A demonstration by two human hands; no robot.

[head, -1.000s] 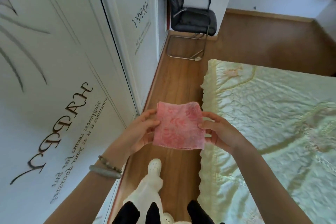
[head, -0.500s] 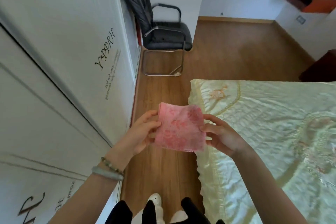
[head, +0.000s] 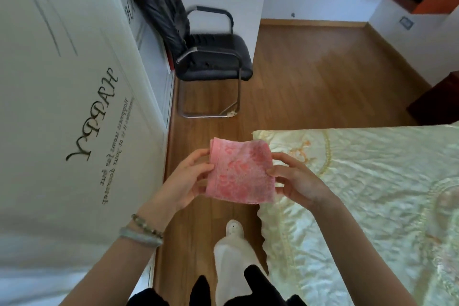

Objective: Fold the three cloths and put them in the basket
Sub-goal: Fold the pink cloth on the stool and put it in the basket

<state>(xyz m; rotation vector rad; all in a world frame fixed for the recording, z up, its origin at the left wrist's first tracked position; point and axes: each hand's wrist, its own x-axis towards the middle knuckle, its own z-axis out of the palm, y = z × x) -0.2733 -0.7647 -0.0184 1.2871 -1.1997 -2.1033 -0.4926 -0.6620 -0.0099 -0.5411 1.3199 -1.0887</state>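
Observation:
A pink patterned cloth (head: 239, 172), folded into a small square, is held in the air in front of me, over the wooden floor beside the bed's corner. My left hand (head: 185, 181) pinches its left edge, thumb on top. My right hand (head: 296, 181) pinches its right edge the same way. No basket and no other cloths are in view.
A bed with a pale yellow-green quilted cover (head: 367, 194) fills the right side. White wardrobe doors with lettering (head: 74, 107) run along the left. A black chair (head: 211, 62) with a dark garment stands ahead on the wooden floor (head: 310, 77). My foot (head: 233, 243) shows below.
The view has swung up and to the right, showing more of the chair and room. Both hands keep the same hold on the folded pink cloth.

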